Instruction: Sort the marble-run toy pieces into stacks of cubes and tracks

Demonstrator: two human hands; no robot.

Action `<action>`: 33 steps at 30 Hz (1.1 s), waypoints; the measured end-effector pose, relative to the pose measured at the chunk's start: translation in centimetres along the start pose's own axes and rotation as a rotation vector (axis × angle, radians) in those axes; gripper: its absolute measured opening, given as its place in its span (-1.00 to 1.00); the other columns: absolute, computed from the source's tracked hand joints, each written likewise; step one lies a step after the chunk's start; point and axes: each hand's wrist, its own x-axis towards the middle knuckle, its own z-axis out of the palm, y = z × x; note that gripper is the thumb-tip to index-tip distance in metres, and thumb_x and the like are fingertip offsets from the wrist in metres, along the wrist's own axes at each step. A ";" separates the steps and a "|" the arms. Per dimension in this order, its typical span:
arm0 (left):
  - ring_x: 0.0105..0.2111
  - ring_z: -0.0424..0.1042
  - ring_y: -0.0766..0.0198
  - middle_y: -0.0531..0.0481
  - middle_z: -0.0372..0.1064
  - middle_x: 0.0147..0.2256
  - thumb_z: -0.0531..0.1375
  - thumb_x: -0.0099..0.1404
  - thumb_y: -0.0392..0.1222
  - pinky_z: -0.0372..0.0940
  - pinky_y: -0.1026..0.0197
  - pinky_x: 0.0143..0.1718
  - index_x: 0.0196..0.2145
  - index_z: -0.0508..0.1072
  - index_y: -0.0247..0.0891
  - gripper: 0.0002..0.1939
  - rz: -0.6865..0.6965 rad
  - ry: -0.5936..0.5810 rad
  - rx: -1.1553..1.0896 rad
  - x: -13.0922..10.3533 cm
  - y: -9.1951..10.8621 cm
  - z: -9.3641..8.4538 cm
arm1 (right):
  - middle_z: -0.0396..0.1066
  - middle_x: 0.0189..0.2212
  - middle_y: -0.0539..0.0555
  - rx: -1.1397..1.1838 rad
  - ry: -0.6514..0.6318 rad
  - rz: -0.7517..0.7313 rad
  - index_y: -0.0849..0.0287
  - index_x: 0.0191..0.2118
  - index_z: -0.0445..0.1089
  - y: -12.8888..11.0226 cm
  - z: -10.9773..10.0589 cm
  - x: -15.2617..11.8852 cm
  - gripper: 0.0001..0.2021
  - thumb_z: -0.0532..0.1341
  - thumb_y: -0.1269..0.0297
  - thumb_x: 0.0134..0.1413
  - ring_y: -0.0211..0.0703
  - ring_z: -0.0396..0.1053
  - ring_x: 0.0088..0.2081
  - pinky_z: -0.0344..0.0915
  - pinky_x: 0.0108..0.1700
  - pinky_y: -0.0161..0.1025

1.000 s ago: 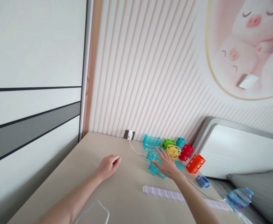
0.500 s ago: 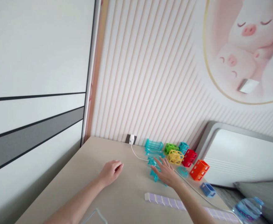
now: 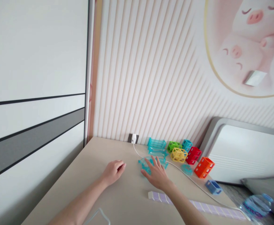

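Note:
My right hand (image 3: pixel 157 174) is spread over a clear turquoise plastic piece (image 3: pixel 163 163) on the table, its fingers apart and covering the middle of it. Whether the fingertips press on the piece I cannot tell. To the left, my left hand (image 3: pixel 114 172) rests on the table in a loose fist, with nothing visible in it. Behind the right hand, near the wall, lie more turquoise plastic pieces (image 3: pixel 157 144). A round turquoise piece (image 3: pixel 187 169) lies to its right.
Green (image 3: pixel 174 146), yellow (image 3: pixel 178 155), blue (image 3: pixel 186 145), red (image 3: pixel 193 155) and orange (image 3: pixel 204 167) openwork blocks stand at the right, with a darker blue block (image 3: pixel 213 187) nearer. A white cable (image 3: pixel 193 181) crosses the table from a wall plug (image 3: pixel 134 138). A lilac segmented strip (image 3: pixel 212 208) and a bottle (image 3: pixel 256 204) are also there.
The turquoise piece under my right hand has turned from pointing towards me to lying crosswise. My right hand has shifted slightly left; my left hand stays in a fist. The view has moved slightly.

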 end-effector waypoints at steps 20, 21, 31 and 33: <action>0.14 0.41 0.03 -0.23 0.44 0.09 0.05 0.47 -0.12 0.33 -0.06 0.20 0.21 0.34 -0.21 -0.59 0.003 0.085 -0.119 0.0 -0.7 -1.3 | 0.38 0.22 0.14 0.106 0.237 -0.479 0.09 0.16 0.42 -8.1 -1.4 6.0 -0.67 0.09 0.35 0.37 -0.11 0.24 0.30 0.14 0.34 -0.07; 0.15 0.40 0.02 -0.22 0.44 0.12 0.06 0.46 -0.10 0.32 -0.06 0.21 0.23 0.33 -0.20 -0.57 0.026 0.039 -0.102 -0.1 -0.6 -1.5 | 0.40 0.20 0.16 0.090 0.251 -0.431 0.11 0.16 0.42 -6.8 -1.8 6.6 -0.66 0.08 0.38 0.36 -0.10 0.25 0.29 0.13 0.33 -0.07; 0.22 0.35 -0.13 -0.19 0.38 0.23 0.16 0.39 0.15 0.17 -0.26 0.28 0.21 0.43 -0.05 -0.49 0.181 -0.321 0.020 -0.8 0.1 -0.6 | 0.41 0.18 0.22 -0.170 0.091 0.074 0.11 0.19 0.39 8.2 -1.7 7.8 -0.63 0.22 0.31 0.30 0.06 0.40 0.16 0.28 0.19 0.06; 0.21 0.35 -0.12 -0.20 0.40 0.20 0.14 0.41 0.11 0.17 -0.27 0.28 0.17 0.47 -0.07 -0.54 0.132 -0.322 0.053 -0.8 -0.3 -0.5 | 0.44 0.12 0.18 -0.191 0.085 0.084 0.17 0.12 0.42 8.9 -1.4 7.4 -0.68 0.25 0.20 0.33 0.03 0.43 0.09 0.32 0.16 0.09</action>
